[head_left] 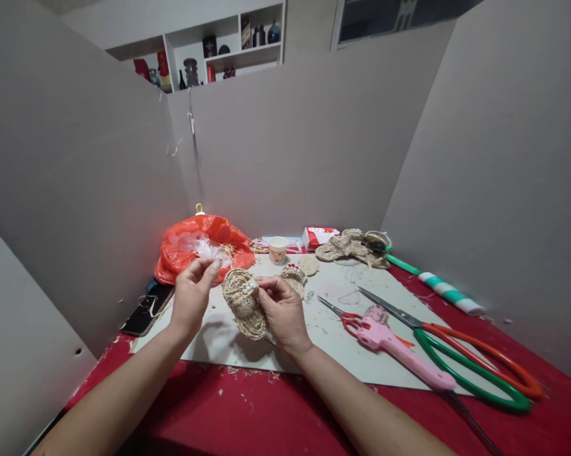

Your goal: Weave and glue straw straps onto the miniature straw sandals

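Observation:
A small woven straw slipper [245,310] with white pearl-like beads [250,288] on its strap is held up over the white board. My right hand [285,310] grips it from the right side, thumb and fingers closed near the beads. To its left, my left hand [195,294] is raised with thumb and forefinger pinched together, apart from the slipper. Whatever may be between those fingertips is too small to make out. Behind my right hand lies another woven slipper [294,277] with red beads, partly hidden by the fingers.
On the board [323,354] lie a pink glue gun [404,358], small red-handled scissors [345,316] and large scissors [475,361]. Farther back are a paper cup [278,251], woven pieces [352,246] and a red plastic bag [176,244]. A phone [147,310] lies left; grey partitions surround the table.

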Tool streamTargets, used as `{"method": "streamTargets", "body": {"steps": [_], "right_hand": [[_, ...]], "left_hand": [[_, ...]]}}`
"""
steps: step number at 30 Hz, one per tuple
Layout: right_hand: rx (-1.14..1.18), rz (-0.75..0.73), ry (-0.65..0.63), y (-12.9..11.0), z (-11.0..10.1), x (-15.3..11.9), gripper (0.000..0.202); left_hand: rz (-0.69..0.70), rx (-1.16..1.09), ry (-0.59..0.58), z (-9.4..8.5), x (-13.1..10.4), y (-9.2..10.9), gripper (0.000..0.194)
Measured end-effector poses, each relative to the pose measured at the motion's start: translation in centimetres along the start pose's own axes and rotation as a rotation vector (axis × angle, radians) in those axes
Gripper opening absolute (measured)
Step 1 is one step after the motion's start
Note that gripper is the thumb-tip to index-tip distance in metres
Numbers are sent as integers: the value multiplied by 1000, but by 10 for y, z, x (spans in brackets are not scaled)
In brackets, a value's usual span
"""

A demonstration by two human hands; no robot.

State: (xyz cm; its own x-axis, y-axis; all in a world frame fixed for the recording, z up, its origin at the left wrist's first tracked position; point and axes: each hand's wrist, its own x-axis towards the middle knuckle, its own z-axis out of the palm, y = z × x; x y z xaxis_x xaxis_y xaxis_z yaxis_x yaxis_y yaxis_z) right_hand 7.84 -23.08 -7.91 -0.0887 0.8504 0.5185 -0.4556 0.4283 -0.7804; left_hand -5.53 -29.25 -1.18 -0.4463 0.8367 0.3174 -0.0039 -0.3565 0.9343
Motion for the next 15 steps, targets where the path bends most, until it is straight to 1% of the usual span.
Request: {"method": "streamTargets", "body": {"steps": [2, 4, 6, 8, 12, 15], "right_hand": [[-3, -3, 2, -1, 0, 0, 6], [-4, -4, 1, -2, 0, 0, 6], [-10, -1, -5, -4, 0, 0, 6], [-18, 1, -9, -5, 1, -1, 7], [-23, 7, -7, -6, 3, -3, 8], [-15, 21, 13, -2, 1, -1, 9]], "left_hand": [[135, 102, -11, -1, -8, 5, 19], [277, 275, -68, -1, -16, 7, 15], [362, 443, -126, 2, -23, 5, 15], [378, 519, -155, 4, -26, 2, 16], [423, 551, -182, 7, -25, -5, 15], [436, 553, -175, 4, -25, -4, 25]]}}
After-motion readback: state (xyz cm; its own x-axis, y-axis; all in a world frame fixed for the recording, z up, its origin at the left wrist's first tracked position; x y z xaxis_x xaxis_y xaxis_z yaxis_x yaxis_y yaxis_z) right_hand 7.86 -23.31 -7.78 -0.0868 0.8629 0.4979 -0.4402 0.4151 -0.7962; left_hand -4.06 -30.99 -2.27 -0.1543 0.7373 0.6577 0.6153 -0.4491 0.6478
